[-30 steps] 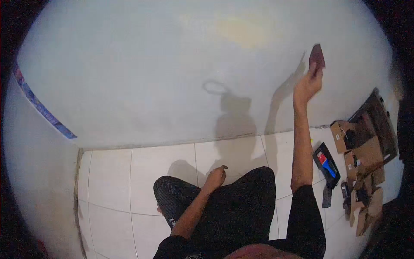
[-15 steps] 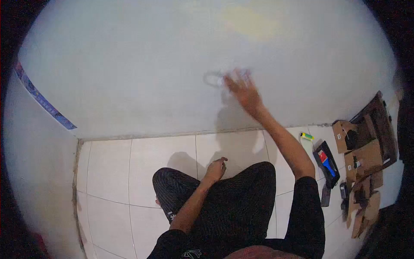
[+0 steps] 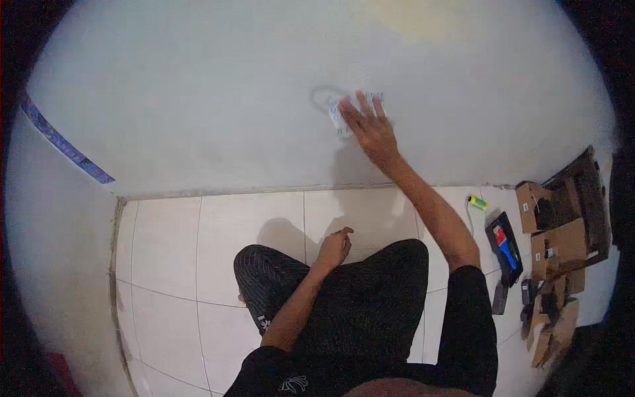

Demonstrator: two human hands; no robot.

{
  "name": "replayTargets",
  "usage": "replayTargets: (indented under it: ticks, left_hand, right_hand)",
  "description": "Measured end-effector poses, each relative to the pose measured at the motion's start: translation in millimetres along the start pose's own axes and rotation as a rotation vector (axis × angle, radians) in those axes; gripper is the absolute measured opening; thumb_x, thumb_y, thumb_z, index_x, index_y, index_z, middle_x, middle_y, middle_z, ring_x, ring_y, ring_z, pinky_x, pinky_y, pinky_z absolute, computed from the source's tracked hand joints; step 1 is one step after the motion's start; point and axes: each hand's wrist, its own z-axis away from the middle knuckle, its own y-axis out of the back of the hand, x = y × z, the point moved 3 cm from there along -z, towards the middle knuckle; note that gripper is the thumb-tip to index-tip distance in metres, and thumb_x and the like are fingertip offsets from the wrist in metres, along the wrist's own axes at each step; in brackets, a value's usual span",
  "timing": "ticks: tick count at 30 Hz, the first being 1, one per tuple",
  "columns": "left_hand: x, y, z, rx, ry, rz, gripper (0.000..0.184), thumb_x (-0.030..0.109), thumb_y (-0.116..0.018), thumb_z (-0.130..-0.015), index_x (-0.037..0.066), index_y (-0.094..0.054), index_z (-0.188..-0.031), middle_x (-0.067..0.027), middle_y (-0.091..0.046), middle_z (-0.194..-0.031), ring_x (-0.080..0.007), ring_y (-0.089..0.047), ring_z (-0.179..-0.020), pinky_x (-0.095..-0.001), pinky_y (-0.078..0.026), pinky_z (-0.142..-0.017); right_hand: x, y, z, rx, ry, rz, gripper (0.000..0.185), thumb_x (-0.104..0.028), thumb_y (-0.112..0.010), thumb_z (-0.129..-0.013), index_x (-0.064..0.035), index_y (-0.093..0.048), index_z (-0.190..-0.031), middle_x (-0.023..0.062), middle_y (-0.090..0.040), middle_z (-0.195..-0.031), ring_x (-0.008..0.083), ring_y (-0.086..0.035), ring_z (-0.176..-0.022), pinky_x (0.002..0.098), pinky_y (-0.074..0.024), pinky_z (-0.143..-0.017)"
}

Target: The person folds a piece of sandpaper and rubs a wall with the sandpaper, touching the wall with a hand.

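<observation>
Sandpaper (image 3: 337,118), one thin sheet with white backing and small blue print, is up against the pale wall (image 3: 198,99), under the right hand (image 3: 374,137). The right hand is spread out, palm to the wall, with its fingers apart and pointing up over the sheet. The left hand (image 3: 335,249) is low down between two bent knees in dark, lined pants (image 3: 364,298). Its fingers are partly curled and one sticks out to the side; I see nothing held in it, but I cannot tell if the fingertips meet. The wall looks mostly smooth, with one soft yellow patch (image 3: 420,18) near the top and a dark shadow below the sheet. One long blue strip (image 3: 66,147) with a pattern runs along the wall on the left side. The floor (image 3: 251,215) is made of big, shiny, pale square tiles with thin lines between them. On the right side of the floor is one small yellow and green tube (image 3: 477,202), round like a fat crayon. Near it is one long black tray (image 3: 517,268), and one brush (image 3: 506,251) with a blue handle and a red part lies in it. Just below the tray is one flat, dark gray block (image 3: 499,300). Farther right are at least two brown cardboard boxes (image 3: 559,248) with open tops and dark things inside, and some bent cardboard pieces (image 3: 561,327) below them.
</observation>
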Motion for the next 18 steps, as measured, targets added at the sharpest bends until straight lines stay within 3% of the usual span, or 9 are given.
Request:
replayTargets:
  ticks: [2,8,12,16,18]
  left_hand:
    - [0.4,1.9,2.0,0.002,0.01,-0.009,0.032,0.003,-0.057,-0.083,0.002,-0.057,-0.115,-0.0199,-0.065,-0.086,-0.0376,-0.064,-0.087,-0.0463,-0.051,-0.076]
    - [-5.9,-4.1,-4.3,-0.007,0.006,0.01,0.032,0.003,-0.057,-0.083,0.002,-0.057,-0.115,-0.0208,-0.064,-0.086,-0.0386,-0.063,-0.085,-0.0462,-0.051,-0.076]
    - [-2.0,-1.2,0.1,-0.013,0.004,0.043,0.034,0.002,-0.056,-0.083,0.002,-0.055,-0.117,-0.0203,-0.065,-0.088,-0.0386,-0.063,-0.085,-0.0458,-0.051,-0.076]
    - [-1.2,-1.2,-0.5,-0.016,0.049,0.019,0.033,0.003,-0.056,-0.084,0.002,-0.055,-0.117,-0.02,-0.064,-0.089,-0.0383,-0.063,-0.086,-0.0459,-0.051,-0.077]
    - [-2.9,-2.6,-0.8,-0.033,0.004,-0.007,0.033,0.004,-0.056,-0.084,0.002,-0.055,-0.117,-0.0197,-0.064,-0.09,-0.0378,-0.063,-0.087,-0.0466,-0.051,-0.078]
  right_hand:
    - [-7.2,-8.7,15.3,-0.053,-0.051,0.064,0.058,-0.001,-0.059,-0.082,-0.0115,-0.049,-0.138,0.0002,-0.041,-0.149,0.0322,-0.032,-0.14,0.0551,-0.0316,-0.111]
    - [7.8,18.6,-57.4,0.191,-0.239,0.031,0.059,0.006,-0.056,-0.083,-0.0118,-0.049,-0.139,0.0015,-0.042,-0.148,0.0335,-0.03,-0.141,0.056,-0.031,-0.111]
    - [-10.5,-8.6,-16.5,0.267,-0.344,0.0,0.062,0.009,-0.053,-0.082,-0.0117,-0.047,-0.14,0.0017,-0.042,-0.149,0.0344,-0.028,-0.141,0.056,-0.0309,-0.111]
    - [-22.4,-26.1,18.0,0.194,-0.421,-0.013,0.062,0.009,-0.052,-0.082,-0.0124,-0.047,-0.14,0.0012,-0.042,-0.148,0.0344,-0.028,-0.142,0.0559,-0.0318,-0.11]
    - [-11.5,-26.7,4.3,0.255,-0.379,0.033,0.057,0.0,-0.054,-0.084,-0.0126,-0.048,-0.14,0.002,-0.039,-0.15,0.0349,-0.03,-0.141,0.0581,-0.0264,-0.112]
